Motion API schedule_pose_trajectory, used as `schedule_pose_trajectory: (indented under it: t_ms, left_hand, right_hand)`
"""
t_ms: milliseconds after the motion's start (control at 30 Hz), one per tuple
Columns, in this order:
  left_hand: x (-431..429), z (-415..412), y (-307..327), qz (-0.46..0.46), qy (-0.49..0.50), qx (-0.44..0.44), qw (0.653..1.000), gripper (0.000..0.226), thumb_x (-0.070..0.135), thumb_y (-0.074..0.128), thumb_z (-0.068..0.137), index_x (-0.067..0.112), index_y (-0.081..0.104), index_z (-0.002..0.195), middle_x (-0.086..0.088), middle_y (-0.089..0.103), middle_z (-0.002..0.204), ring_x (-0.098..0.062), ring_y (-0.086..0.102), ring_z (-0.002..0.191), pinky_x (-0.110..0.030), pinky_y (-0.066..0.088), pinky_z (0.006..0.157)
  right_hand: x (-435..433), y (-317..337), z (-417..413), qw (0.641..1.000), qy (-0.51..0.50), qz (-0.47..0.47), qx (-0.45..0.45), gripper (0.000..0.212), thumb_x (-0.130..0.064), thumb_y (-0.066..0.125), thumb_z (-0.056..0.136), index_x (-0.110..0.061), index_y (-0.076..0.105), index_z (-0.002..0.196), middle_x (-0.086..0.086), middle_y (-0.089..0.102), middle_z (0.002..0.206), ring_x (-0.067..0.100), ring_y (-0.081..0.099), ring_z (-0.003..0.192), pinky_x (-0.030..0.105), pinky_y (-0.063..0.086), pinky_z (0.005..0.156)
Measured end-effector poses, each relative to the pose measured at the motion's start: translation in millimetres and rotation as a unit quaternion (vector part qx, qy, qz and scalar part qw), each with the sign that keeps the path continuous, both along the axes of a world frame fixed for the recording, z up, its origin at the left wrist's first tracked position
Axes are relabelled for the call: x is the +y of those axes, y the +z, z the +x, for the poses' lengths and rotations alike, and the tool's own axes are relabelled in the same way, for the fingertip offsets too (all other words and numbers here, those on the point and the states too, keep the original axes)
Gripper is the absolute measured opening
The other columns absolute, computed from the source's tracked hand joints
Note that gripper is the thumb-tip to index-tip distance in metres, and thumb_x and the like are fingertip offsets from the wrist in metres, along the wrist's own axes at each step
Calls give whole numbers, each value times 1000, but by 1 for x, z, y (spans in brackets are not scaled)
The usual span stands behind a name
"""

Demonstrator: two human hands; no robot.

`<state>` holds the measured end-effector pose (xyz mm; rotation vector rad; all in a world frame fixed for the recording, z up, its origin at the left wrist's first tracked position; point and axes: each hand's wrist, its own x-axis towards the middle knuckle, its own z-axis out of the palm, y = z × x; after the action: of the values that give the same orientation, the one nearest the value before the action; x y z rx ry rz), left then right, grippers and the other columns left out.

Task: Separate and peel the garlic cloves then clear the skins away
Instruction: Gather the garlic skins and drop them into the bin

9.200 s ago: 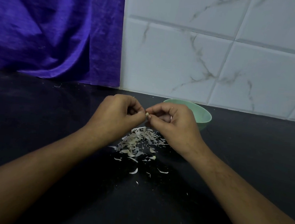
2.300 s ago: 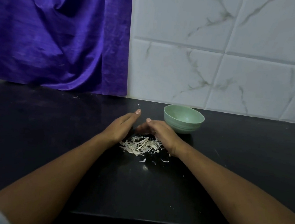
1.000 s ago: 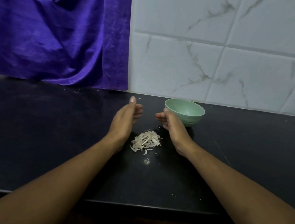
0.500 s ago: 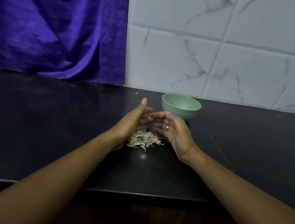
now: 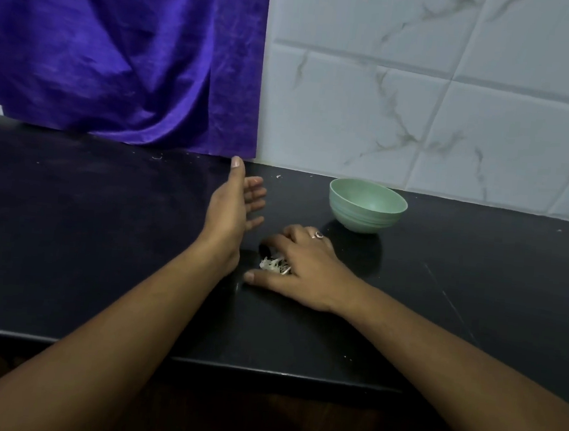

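Two bare hands work at the middle of the frame on a black countertop [image 5: 101,251]. The left hand [image 5: 234,207] stands on edge with its palm turned toward the right of the frame, fingers straight and loosely apart, and it holds nothing. The right hand [image 5: 301,268], with a ring [image 5: 318,234] on one finger, lies palm down over a small heap of garlic skins [image 5: 273,265]. Its fingers are spread and lightly arched and its thumb is flat on the counter, so it seems to cover the heap rather than grip it. Only a pale tuft of skins shows between thumb and fingers.

A green bowl [image 5: 368,205] sits just right of centre, near the right hand but apart from it. No cloves can be made out inside from this angle. A few stray flecks [image 5: 157,158] lie below the purple cloth [image 5: 119,46] in the upper left.

Peeling looks finished, and the step in hand is clearing the skins. The next move probably calls for the right hand to sweep the heap against the waiting left palm, keeping low and slow so that the light skins do not scatter
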<state>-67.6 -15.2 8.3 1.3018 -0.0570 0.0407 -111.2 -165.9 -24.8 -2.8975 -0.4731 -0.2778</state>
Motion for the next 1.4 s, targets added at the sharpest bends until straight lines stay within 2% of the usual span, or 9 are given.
schedule_pose_trajectory:
  t_ms: [233, 400, 533, 633, 700, 833, 1033, 1200, 1400]
  left_hand:
    - [-2, 1, -2, 34, -22, 12, 999, 57, 63, 38, 105, 19, 71, 116, -1, 75, 113, -17, 73, 104, -38, 60, 91]
    - [-5, 0, -8, 78, -28, 12, 997, 56, 63, 37, 105, 20, 71, 116, 0, 75, 112, -16, 72, 104, -40, 58, 95]
    - [-10, -8, -14, 142, -52, -14, 988, 55, 61, 37, 106, 19, 71, 116, 0, 74, 114, -15, 70, 108, -36, 55, 97]
    - [-12, -15, -18, 160, -47, -55, 984, 55, 61, 40, 105, 18, 72, 117, 0, 75, 114, -12, 70, 106, -34, 54, 100]
    - [-11, -18, -17, 153, -30, -68, 985, 53, 60, 41, 105, 19, 72, 116, 2, 75, 114, -10, 70, 108, -35, 52, 105]
    - [-14, -28, -7, 66, -12, -44, 997, 49, 56, 43, 107, 18, 72, 118, 2, 74, 120, -11, 69, 112, -38, 50, 110]
    - [-62, -71, 7, -53, -50, -22, 997, 49, 54, 42, 108, 16, 71, 119, -3, 75, 119, -17, 71, 114, -43, 50, 110]
    - [-135, -128, 14, -137, -145, 6, 980, 52, 54, 40, 108, 15, 68, 127, -6, 70, 131, -19, 64, 125, -43, 45, 115]
    - [-225, -222, -3, -160, -270, 32, 949, 52, 54, 43, 106, 13, 72, 121, -5, 76, 120, -15, 71, 116, -39, 50, 111]
  right_hand:
    - [-16, 0, 26, 996, 68, 13, -60, 19, -47, 57, 100, -28, 55, 100, -8, 58, 90, 20, 61, 87, 39, 48, 74]
    - [-20, 4, 25, 996, 55, -17, -69, 37, -54, 55, 101, -33, 48, 72, -10, 50, 61, 12, 50, 63, 33, 35, 59]
    - [-17, 3, 26, 996, 22, -19, -79, 56, -62, 47, 101, -19, 61, 66, -2, 59, 59, 16, 56, 59, 36, 41, 56]
    - [-20, 5, 27, 987, -26, 137, -83, 65, -57, 51, 102, -13, 48, 55, -3, 53, 48, 15, 49, 47, 36, 37, 52]
    - [-28, 8, 27, 938, -75, 328, -80, 63, -49, 56, 103, -19, 35, 52, -10, 38, 40, 13, 38, 43, 32, 30, 49]
    - [-43, 16, 17, 771, -144, 619, -39, 51, -43, 56, 104, -25, 32, 63, -4, 27, 50, 13, 22, 41, 24, 19, 43]
    - [-61, 39, -19, 563, -137, 815, 26, 54, -45, 58, 103, -23, 37, 59, -5, 25, 46, 11, 20, 35, 21, 15, 37]
    - [-99, 51, -76, 477, -95, 873, 29, 62, -47, 55, 104, -24, 35, 50, -5, 24, 44, 12, 20, 33, 22, 18, 32]
    - [-172, 32, -184, 433, -107, 895, -23, 59, -50, 53, 104, -24, 30, 56, -5, 24, 40, 10, 23, 31, 22, 21, 29]
